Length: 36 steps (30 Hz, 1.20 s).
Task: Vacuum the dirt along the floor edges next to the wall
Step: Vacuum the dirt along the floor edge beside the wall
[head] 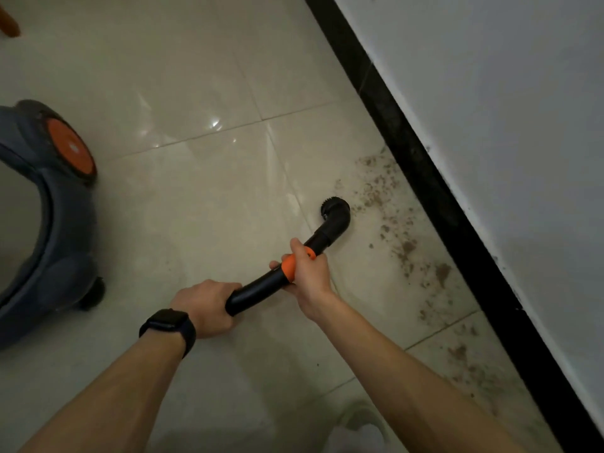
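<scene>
The dirt [403, 223] lies as brown crumbs in a loose band on the floor [196, 191], just beside the black skirting [425, 178] at the foot of the wall [510, 125], and it runs from mid-frame down toward you. Most of it is uncollected, so judge this as an early pass. The brush head [334, 213] sits at the band's inner edge, near its far end, apart from the skirting; whether the bristles touch the tile cannot be told from here. Your right hand [309, 273] is clamped on the orange collar [289, 266] of the wand [258, 291], fingers wrapped under it and thumb along the top. Your left hand [206, 305], the 1 with the watch [166, 322], has its fingers curled tight round the wand's rear end. For a clean pass, swing the head right until it is against the skirting, hold the bristles flat to the tile, and draw it slowly back along the edge toward you. Steer with the right hand and let the left only steady. The canister [55, 243] stands well to your left, so mind the hose does not tug the head off line.
</scene>
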Available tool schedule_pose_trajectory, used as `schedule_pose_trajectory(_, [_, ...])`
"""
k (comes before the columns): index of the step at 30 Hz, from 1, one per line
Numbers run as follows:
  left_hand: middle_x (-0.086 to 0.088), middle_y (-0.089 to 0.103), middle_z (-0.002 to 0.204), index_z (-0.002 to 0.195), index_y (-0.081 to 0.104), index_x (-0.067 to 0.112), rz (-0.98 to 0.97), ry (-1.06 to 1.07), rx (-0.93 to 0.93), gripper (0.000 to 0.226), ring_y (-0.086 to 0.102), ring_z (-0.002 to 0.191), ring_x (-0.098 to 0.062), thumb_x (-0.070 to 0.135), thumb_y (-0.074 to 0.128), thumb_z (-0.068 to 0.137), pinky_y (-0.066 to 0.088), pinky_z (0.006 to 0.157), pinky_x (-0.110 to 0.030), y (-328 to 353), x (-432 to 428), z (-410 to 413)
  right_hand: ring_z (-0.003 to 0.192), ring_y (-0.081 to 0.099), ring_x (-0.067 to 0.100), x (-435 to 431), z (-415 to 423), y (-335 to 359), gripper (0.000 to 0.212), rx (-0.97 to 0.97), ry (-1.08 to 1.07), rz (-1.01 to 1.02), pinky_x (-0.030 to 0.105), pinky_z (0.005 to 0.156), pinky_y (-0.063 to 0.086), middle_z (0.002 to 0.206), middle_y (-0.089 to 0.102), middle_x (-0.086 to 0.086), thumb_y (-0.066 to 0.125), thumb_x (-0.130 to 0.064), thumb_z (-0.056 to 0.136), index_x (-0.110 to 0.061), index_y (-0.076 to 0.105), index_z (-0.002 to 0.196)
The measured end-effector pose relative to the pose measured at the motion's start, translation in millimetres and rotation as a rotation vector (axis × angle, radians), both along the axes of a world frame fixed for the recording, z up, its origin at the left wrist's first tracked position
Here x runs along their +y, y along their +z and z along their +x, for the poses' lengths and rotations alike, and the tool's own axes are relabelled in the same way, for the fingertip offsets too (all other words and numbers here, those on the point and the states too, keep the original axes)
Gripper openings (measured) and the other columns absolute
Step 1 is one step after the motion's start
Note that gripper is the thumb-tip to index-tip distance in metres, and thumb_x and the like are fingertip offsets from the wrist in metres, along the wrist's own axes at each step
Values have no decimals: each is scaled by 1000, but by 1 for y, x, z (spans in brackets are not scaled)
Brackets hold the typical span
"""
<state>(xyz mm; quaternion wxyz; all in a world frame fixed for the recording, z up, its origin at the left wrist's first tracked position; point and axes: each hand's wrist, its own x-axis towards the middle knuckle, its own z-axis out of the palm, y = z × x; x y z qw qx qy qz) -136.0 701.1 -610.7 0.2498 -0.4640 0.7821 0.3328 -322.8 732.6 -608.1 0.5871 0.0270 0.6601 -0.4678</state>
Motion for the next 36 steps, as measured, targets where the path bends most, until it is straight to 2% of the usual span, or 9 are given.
schedule_pose_trajectory(3, [11,63,93,97,53,40,-12,-82,-43,18,62,84,-14,31,57,83,51,70,-29,2,-3,6,75,76,20,15,7,-2,40,-41,-52,-17,40,69,61,86,61,6,62,-29,103,-9,43,133])
schedule_pose_trajectory(7, [11,62,93,92,48,41,-28,-90,-37,17,62,86,-16,33,59,81,52,71,-31,4,-7,11,73,75,19,11,12,0,37,-42,-82,-22,39,69,60,86,63,5,61,-27,103,-11,43,131])
schedule_pose_trajectory(13, [7,63,92,96,52,36,-38,17,37,17,61,82,-19,29,60,82,48,68,-30,1,-5,3,66,74,18,-6,6,1,37,34,-59,-8,32,59,58,87,64,4,62,-30,102,-10,44,129])
schedule_pose_trajectory(20, [4,61,96,107,53,31,-78,50,126,24,59,83,-19,32,62,85,50,69,-32,-4,-8,-14,64,72,15,-24,-8,-3,36,119,-83,-17,36,69,61,82,64,2,63,-32,102,-11,48,128])
schedule_pose_trajectory(22, [3,62,100,111,53,32,-94,19,128,27,60,86,-19,34,62,85,50,70,-32,-5,-10,-17,63,72,16,-28,-15,-3,38,115,-96,-17,33,63,60,85,66,4,66,-28,100,-9,49,129])
schedule_pose_trajectory(24, [4,63,101,111,53,34,-110,-41,100,30,61,88,-19,37,62,83,46,67,-30,-4,-11,-15,62,73,20,-29,-26,-4,40,87,-139,-10,31,56,58,85,67,6,69,-20,97,-5,52,130])
schedule_pose_trajectory(27, [6,64,101,112,54,36,-94,-139,33,32,63,88,-18,39,64,82,46,66,-29,0,-8,1,65,73,26,-20,-40,-7,29,21,-181,-16,33,57,57,77,67,7,70,-14,93,-3,58,117])
schedule_pose_trajectory(31, [9,62,102,111,53,37,-75,-198,-61,29,61,90,-16,40,64,84,43,67,-28,7,1,46,74,75,28,6,-12,-11,13,-23,-46,-7,37,61,59,70,66,5,65,-7,91,-4,55,99])
schedule_pose_trajectory(36, [11,60,102,108,53,40,-38,-134,-180,26,60,93,-15,38,63,84,48,71,-29,13,28,109,73,75,27,35,54,-16,22,-95,32,14,38,59,60,67,66,4,64,-5,93,-6,50,110])
